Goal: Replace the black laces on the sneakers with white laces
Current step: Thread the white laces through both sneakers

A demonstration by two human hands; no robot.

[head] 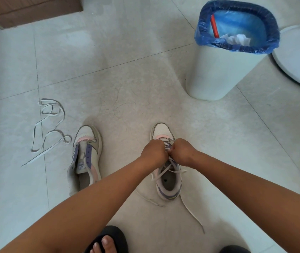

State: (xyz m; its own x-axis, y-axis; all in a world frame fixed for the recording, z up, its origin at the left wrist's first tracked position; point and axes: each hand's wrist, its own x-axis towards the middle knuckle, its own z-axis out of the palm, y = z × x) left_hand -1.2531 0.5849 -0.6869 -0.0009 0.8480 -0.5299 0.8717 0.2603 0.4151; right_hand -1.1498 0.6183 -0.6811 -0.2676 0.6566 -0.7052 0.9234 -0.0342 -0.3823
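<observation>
The white, pink and purple low-top sneaker (pixel 166 172) at lower centre is being threaded; both the left hand (pixel 153 152) and right hand (pixel 182 152) are clenched on its flat white fabric lace (pixel 191 209) over the eyelets. The lace is judged limp and light, best pinched near its tip. The unlaced matching sneaker (pixel 86 159) stands left, with a loose white lace (pixel 48 128) coiled beside it.

The unlaced sneaker (pixel 86 157) has a tongue label (pixel 81 165) with blue print too small to read.
</observation>
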